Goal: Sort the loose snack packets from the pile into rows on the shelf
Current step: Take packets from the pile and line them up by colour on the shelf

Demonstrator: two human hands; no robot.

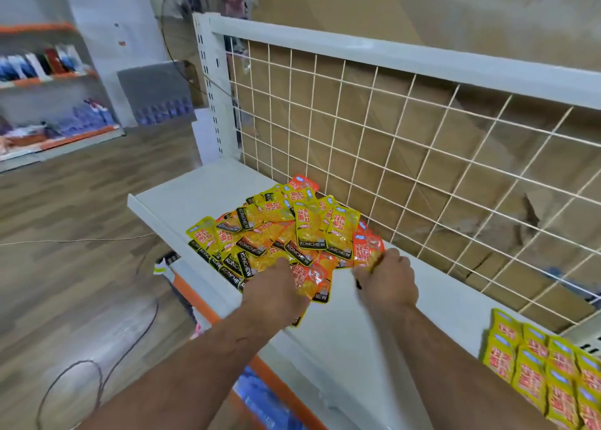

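A pile of yellow and orange snack packets [276, 231] lies on the white shelf [195, 195] against the wire grid back. My left hand [276, 291] lies at the pile's near edge and holds a few orange and yellow packets [313, 280]. My right hand [388, 281] pinches an orange packet [366, 250] at the pile's right edge. Sorted rows of yellow packets [549, 371] lie at the shelf's right end.
A white wire grid [406, 156] with cardboard behind it backs the shelf. The shelf has an orange front strip [208, 312]. Cables [107, 371] trail over the wooden floor at the left. Other stocked shelves [48, 71] stand at the far left.
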